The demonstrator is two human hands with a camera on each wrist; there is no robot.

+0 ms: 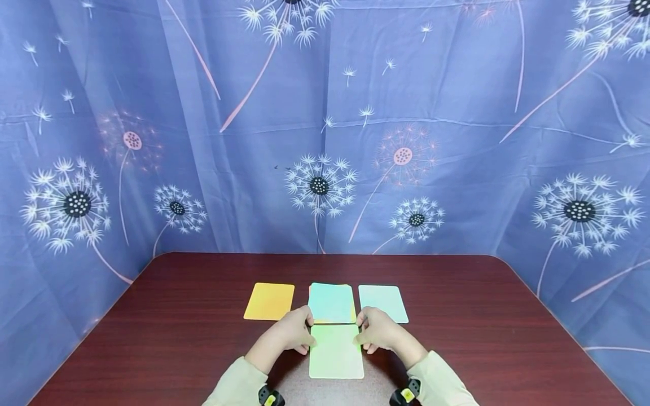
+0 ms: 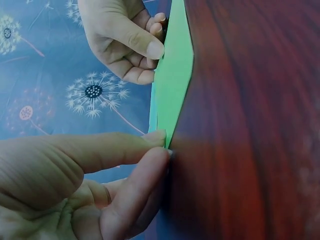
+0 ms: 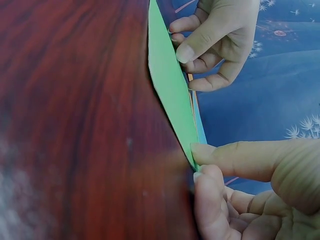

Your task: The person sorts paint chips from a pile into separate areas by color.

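Holding stage: left hand (image 1: 293, 331) and right hand (image 1: 378, 330) pinch green square card (image 1: 336, 356) toward worktop's (image 1: 167, 338) near edge; next move likely needs both, level.

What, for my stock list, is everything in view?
Green card: 1, light green, front centre
Yellow card: 1, orange-yellow, back row, left
Blue card: 1, light blue, back row, middle, uppermost
Lower card: 1 or more, yellowish edges, beneath blue card
Aqua card: 1, pale aqua, back row, right
Table: 1, reddish-brown, under the cards
Cloth: at least 1, blue with dandelions, behind table
Wrist devices: 2, black-yellow, at wrists
Sleeves: 2, pale, on forearms
Left hand: 1, bare, pinching green card's left edge
Right hand: 1, bare, pinching its right edge
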